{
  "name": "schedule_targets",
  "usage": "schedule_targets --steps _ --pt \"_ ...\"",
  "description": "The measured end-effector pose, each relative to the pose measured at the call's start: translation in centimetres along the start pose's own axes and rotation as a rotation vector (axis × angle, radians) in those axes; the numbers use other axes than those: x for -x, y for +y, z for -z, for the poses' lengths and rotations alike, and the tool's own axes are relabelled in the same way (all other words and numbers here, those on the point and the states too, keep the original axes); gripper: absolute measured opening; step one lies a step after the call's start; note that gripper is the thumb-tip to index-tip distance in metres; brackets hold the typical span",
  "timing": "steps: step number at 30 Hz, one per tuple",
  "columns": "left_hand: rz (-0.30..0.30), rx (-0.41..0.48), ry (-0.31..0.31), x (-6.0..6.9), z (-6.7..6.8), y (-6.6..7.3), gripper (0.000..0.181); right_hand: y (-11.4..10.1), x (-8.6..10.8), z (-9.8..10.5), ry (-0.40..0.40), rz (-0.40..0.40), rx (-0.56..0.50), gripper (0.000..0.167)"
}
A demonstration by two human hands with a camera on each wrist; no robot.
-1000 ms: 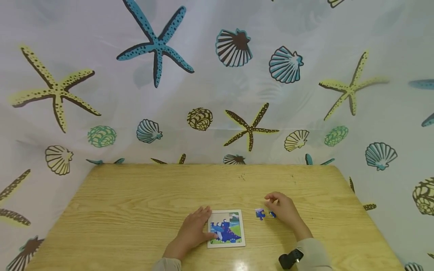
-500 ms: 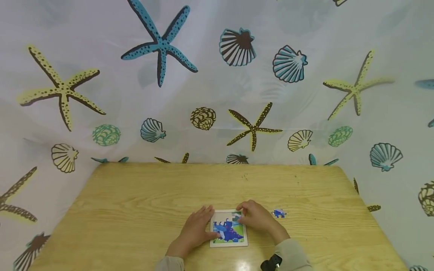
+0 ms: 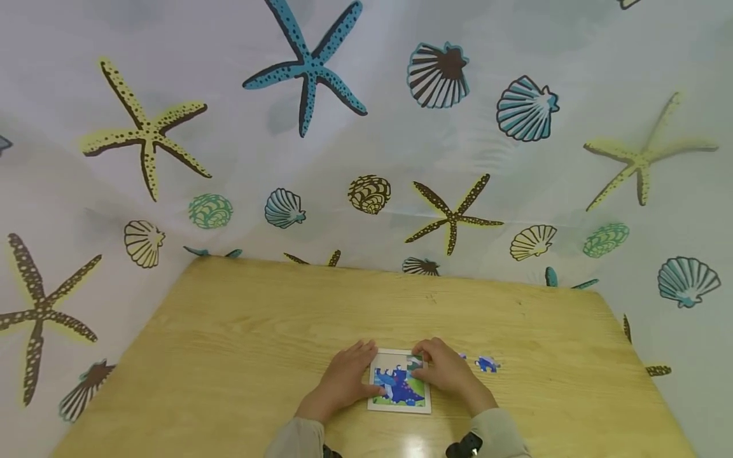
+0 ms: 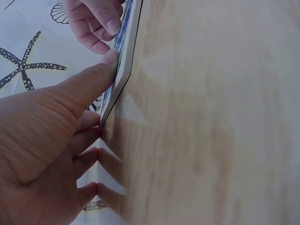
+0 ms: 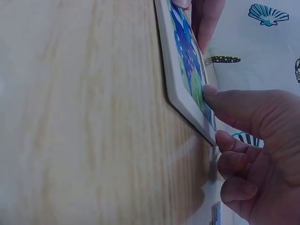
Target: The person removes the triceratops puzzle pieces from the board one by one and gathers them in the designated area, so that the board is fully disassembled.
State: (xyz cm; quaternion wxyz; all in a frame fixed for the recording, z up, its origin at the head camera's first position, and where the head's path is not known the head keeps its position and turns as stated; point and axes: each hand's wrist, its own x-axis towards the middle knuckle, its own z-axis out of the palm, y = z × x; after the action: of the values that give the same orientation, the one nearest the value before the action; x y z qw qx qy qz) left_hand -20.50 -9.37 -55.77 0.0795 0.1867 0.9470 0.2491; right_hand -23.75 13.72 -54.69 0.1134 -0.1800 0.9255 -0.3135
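A square jigsaw puzzle [image 3: 408,389] with a white frame lies on the wooden table; its picture has a blue dinosaur. Bare backing shows at its upper left. My left hand [image 3: 342,381] holds its left side, thumb on the picture and fingers along the edge. At the upper right, my right hand [image 3: 449,370] grips the corner; its thumb [image 5: 229,101] rests on the picture and its fingers curl by the frame's edge. Right of that hand lies a loose blue jigsaw piece [image 3: 487,364]. A second piece [image 3: 462,356] is mostly hidden behind the hand.
The wooden table [image 3: 258,331] extends around the puzzle on every side. A pale curtain [image 3: 343,146] printed with starfish and shells hangs along its back and sides. Dark straps or devices [image 3: 465,445] sit at the cuffs.
My right hand has moved left from beside the loose pieces to the puzzle's upper right corner. My left hand stays on the left edge. The head view has turned slightly left.
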Motion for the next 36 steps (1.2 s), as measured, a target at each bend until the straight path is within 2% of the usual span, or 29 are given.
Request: schedule_targets --steps 12,26,36 --pt "-0.038 -0.039 0.018 0.01 0.18 0.19 0.081 -0.11 0.17 0.19 -0.01 0.026 0.017 0.024" --pt "-0.022 -0.044 0.014 -0.04 -0.08 0.12 0.082 -0.23 0.1 -0.14 -0.018 -0.006 0.029 0.026" --pt "-0.023 -0.037 0.008 0.12 0.21 0.38 0.081 -0.48 0.15 -0.24 -0.016 0.022 -0.022 0.029"
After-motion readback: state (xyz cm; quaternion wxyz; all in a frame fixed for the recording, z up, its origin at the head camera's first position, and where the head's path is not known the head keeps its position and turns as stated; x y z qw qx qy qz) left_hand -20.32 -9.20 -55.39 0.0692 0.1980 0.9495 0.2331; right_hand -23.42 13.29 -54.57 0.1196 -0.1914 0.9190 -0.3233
